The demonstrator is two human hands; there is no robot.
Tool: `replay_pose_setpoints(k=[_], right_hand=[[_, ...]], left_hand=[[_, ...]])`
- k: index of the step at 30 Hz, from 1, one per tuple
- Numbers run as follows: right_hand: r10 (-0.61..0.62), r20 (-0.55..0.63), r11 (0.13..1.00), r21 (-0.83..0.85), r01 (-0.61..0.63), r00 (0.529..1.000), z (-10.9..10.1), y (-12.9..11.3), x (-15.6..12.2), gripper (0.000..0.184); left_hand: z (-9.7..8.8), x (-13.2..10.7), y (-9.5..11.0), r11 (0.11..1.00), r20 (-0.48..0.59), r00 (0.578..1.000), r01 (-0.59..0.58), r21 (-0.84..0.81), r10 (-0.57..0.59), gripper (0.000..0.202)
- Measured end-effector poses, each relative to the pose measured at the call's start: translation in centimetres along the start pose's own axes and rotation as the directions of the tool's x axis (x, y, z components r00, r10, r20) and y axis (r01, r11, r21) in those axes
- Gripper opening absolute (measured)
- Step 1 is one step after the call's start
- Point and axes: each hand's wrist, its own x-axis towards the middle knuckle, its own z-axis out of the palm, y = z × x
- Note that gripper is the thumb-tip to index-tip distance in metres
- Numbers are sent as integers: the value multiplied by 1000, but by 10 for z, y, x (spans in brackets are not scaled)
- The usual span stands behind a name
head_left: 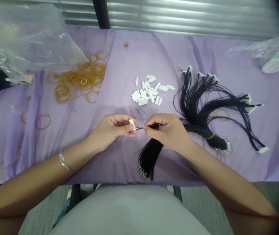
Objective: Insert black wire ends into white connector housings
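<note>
Between the thumb and fingers of my left hand (116,127) is a small white plastic connector housing (132,123). My right hand (167,130) pinches a black wire (140,128) close to its end, and that end meets the housing; how deep it sits I cannot tell. Under and beside my right hand lies a bundle of black wires (151,155) with bare metal terminals at the near end. Beyond my hands, several loose white housings (145,93) lie in a heap on the purple cloth.
Black wires with white housings fitted (195,94) spread out at the right, one bundle tied by a rubber band (210,136). A pile of rubber bands (80,80) and a clear plastic bag (36,39) lie at the left. A white roll (276,62) stands far right on the purple cloth (127,62).
</note>
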Motion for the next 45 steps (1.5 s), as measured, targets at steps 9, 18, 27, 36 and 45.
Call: replay_pose_setpoints(k=[9, 18, 27, 36, 45], right_hand=[[-199, 56, 975, -85, 203, 978, 1, 1, -2, 10], [-251, 99, 960, -100, 260, 963, 0, 3, -1, 9], [-82, 45, 990, -112, 87, 996, 1, 3, -1, 9], [33, 40, 995, -101, -28, 999, 2, 3, -1, 8], [-125, 101, 975, -172, 141, 987, 2, 5, 1, 9]], left_hand=[[3, -1, 4, 999, -53, 998, 22, 35, -20, 22], [2, -1, 4, 998, -45, 999, 33, 60, -30, 21], [1, -1, 5, 996, -9, 1000, 27, 87, -26, 17], [1, 0, 5, 997, 24, 999, 45, 57, -46, 14], [3, 1, 4, 997, -51, 997, 61, 51, -58, 18]])
